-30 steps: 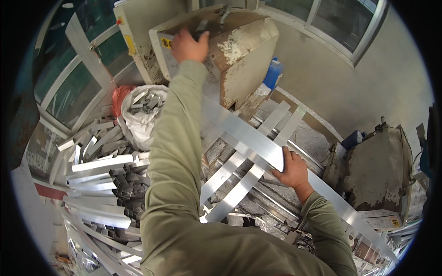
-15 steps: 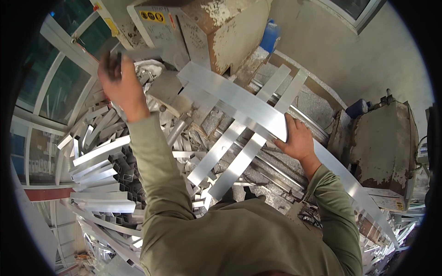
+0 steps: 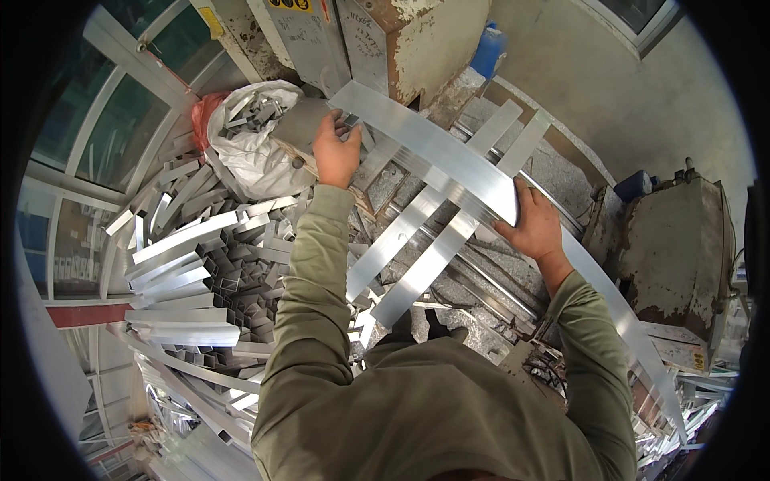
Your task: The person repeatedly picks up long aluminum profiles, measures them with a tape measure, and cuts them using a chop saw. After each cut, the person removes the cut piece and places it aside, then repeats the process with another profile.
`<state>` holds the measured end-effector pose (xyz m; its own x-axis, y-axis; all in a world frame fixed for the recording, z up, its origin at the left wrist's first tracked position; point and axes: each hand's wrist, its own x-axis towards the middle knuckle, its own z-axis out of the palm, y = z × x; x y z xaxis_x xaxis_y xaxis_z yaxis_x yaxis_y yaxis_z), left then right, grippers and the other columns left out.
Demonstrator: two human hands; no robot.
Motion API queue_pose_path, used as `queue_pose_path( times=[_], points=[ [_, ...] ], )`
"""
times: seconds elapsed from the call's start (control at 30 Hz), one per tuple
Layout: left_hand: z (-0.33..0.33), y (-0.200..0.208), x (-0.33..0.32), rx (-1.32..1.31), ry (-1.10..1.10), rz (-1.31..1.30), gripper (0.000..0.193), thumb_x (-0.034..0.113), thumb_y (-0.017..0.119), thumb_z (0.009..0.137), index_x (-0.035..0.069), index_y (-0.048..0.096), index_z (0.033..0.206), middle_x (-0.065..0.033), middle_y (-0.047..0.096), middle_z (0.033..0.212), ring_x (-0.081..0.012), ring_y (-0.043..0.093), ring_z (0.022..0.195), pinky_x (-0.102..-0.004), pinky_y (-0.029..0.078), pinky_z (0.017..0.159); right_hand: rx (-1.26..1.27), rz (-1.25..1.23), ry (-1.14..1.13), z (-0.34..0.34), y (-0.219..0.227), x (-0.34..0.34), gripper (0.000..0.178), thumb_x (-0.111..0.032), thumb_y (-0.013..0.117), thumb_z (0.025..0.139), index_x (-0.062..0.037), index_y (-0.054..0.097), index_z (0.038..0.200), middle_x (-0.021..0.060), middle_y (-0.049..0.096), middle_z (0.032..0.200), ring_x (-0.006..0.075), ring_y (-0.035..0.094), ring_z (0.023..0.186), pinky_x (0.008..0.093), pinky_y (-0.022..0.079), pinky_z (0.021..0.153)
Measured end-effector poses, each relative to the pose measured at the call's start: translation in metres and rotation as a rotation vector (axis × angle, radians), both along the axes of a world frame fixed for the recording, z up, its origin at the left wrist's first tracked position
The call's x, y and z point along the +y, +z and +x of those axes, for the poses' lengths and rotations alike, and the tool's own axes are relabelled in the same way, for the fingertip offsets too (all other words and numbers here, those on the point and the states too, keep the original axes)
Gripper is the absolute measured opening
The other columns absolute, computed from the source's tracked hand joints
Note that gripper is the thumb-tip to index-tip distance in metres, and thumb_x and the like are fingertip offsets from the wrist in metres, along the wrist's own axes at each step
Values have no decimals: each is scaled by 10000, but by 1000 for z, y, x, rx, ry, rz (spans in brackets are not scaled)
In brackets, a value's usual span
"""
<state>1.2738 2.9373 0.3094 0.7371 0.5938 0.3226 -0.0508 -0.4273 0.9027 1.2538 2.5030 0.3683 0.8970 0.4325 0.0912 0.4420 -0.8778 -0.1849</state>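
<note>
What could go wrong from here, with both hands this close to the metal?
The left hand is close to the upper end of the silver profile, near the worn machine housing; fingers might get pinched or cut if the metal shifts.
The profile crosses over two flat bars, so a push from the right hand could make it slide.
The left sleeve runs beside piled metal offcuts, which might snag it.

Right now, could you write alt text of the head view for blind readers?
A person's right hand touches a silvery metal profile lying across two flat bars; the left hand is near its left end. Metal offcuts lie heaped at left.
</note>
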Motion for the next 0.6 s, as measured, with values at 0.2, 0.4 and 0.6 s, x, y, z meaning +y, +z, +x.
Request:
queue_pose_path(
  times=[0.2, 0.4, 0.6],
  points=[
    [-5, -2, -6, 41, 50, 236, 543, 107, 858, 908, -44, 659, 1390, -196, 754, 1231, -264, 774, 1034, -404, 625, 928, -19, -1, -5, 0, -1, -1, 1022, -550, 879, 795, -96, 489, 1623, 206, 688, 1332, 417, 670, 1221, 563, 518, 1026],
    [1, -11, -15, -6, 11, 229, 539, 125, 862, 881, -26, 673, 1363, -216, 742, 1229, -328, 768, 1010, -455, 615, 937, 24, -20, -19, 0, 1, -1, 1027, -563, 876, 796, -96, 486, 1623, 200, 683, 1338, 413, 667, 1226, 568, 518, 1027],
    [-4, -10, -25, 32, 40, 319, 676, 162, 891, 867, -36, 622, 1454, -254, 711, 1324, -397, 706, 1202, -476, 580, 1022, -13, 31, 5, -1, 2, -3, 1000, -534, 889, 788, -72, 523, 1596, 202, 701, 1289, 417, 671, 1206, 557, 526, 1022]
  ],
)
